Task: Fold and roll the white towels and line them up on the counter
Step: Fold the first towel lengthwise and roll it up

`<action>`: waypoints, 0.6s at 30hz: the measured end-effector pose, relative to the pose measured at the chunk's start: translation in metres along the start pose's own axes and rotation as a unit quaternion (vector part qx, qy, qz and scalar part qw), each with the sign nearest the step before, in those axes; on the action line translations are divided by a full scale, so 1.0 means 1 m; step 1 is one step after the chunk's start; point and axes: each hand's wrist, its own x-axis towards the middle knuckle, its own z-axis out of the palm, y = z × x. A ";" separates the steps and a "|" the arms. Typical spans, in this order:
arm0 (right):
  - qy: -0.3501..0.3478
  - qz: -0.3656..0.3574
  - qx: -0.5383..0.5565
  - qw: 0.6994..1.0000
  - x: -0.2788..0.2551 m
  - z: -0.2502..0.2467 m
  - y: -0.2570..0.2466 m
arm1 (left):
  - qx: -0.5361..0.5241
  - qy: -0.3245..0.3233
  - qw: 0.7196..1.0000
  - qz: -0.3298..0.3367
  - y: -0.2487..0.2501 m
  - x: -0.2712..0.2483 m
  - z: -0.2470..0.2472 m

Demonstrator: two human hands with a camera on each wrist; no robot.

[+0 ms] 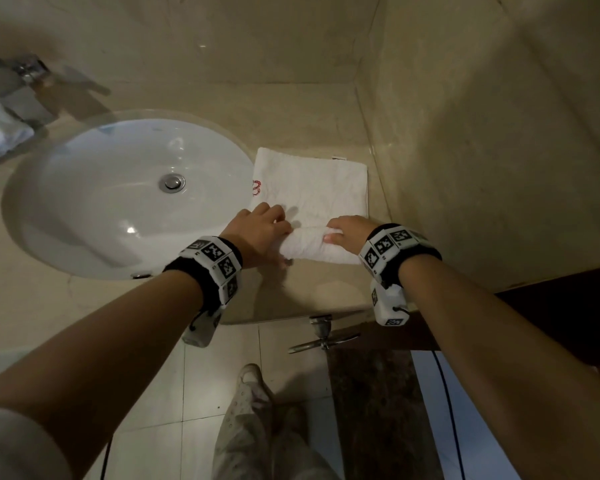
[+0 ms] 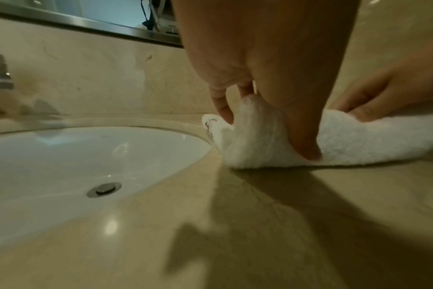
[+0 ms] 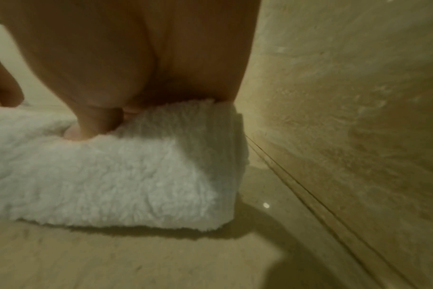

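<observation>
A white towel (image 1: 309, 188) with red stitching lies folded on the beige counter (image 1: 291, 292) right of the sink. Its near edge is rolled into a thick tube (image 1: 317, 247). My left hand (image 1: 265, 233) grips the roll's left end, thumb on the near side and fingers curled over the top; the left wrist view shows the towel (image 2: 346, 144) pinched under the thumb (image 2: 304, 136). My right hand (image 1: 347, 233) grips the right end, its thumb pressed into the pile of the towel (image 3: 136, 176). The rest of the towel lies flat behind the roll.
A white oval sink (image 1: 84, 209) with a metal drain (image 1: 171, 182) takes up the left of the counter. A tap (image 1: 28, 72) and a crumpled white cloth (image 1: 0, 133) sit at the far left. A tiled wall (image 1: 499, 150) stands close on the right. Below the counter edge hangs a metal valve (image 1: 321, 336).
</observation>
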 end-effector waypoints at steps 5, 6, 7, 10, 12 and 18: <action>0.041 -0.007 -0.034 0.999 -0.004 -0.001 0.000 | -0.176 0.019 0.983 -0.048 -0.003 0.003 0.008; 0.088 -0.014 -0.053 0.995 -0.006 0.000 0.000 | -0.198 0.014 0.978 -0.062 -0.003 0.004 0.006; 0.143 -0.030 -0.078 0.986 -0.008 0.002 -0.001 | -0.203 0.009 0.976 -0.074 -0.004 0.006 0.004; 0.229 -0.108 -0.106 0.962 -0.013 0.010 -0.005 | -0.227 -0.008 0.968 -0.103 -0.009 0.011 -0.002; 0.205 -0.108 -0.099 0.968 -0.014 0.013 -0.005 | -0.250 -0.016 0.961 -0.120 -0.012 0.013 -0.002; 0.156 -0.076 -0.169 0.970 -0.007 0.016 -0.011 | -0.304 -0.039 0.941 -0.143 -0.016 0.018 -0.005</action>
